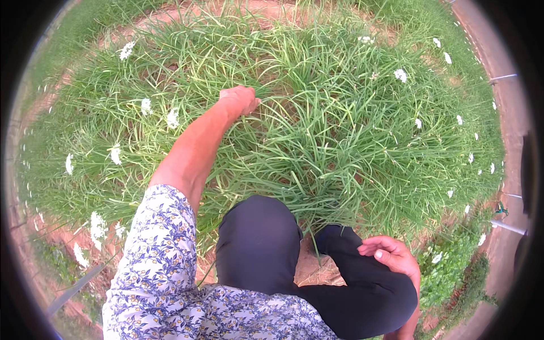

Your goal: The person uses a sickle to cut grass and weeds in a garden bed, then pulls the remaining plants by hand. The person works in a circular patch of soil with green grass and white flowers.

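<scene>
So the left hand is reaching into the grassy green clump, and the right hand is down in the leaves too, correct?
Not quite. The left hand does reach into the green clump, but the right hand is not in the leaves: it rests on the person's dark-trousered knee, as the head view shows.

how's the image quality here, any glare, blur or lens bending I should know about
Head view: even, soft daylight, no hard shadows or glare; fisheye bending with a black rim around the picture; the left hand in the grass clump and the right hand on the knee look sharp.
</scene>
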A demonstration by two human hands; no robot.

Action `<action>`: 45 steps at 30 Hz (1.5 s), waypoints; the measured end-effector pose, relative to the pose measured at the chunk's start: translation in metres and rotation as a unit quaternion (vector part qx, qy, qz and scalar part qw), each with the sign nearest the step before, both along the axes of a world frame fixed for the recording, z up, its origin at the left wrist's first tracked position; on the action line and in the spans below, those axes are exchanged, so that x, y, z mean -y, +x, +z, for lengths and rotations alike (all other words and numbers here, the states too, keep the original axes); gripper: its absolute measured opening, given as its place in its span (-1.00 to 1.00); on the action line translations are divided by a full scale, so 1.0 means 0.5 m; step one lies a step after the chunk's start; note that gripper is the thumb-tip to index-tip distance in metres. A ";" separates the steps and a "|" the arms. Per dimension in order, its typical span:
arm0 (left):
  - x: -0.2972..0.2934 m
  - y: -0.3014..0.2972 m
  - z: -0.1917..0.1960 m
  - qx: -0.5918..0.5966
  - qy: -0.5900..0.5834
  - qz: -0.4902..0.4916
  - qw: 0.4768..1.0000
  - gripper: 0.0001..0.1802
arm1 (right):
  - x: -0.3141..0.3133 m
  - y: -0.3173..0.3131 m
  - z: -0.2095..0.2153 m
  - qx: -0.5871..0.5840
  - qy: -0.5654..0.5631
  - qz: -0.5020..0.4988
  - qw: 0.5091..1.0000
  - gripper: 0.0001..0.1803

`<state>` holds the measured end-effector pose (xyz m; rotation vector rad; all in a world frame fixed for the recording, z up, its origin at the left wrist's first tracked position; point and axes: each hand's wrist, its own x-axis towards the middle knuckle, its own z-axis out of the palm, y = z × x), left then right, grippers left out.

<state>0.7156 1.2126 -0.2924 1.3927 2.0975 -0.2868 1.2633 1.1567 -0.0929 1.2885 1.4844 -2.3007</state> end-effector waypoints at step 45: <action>-0.178 -0.077 -0.408 -0.011 0.313 0.115 0.943 -0.64 | -0.160 0.084 -0.113 0.172 -0.083 -0.286 0.939 -0.52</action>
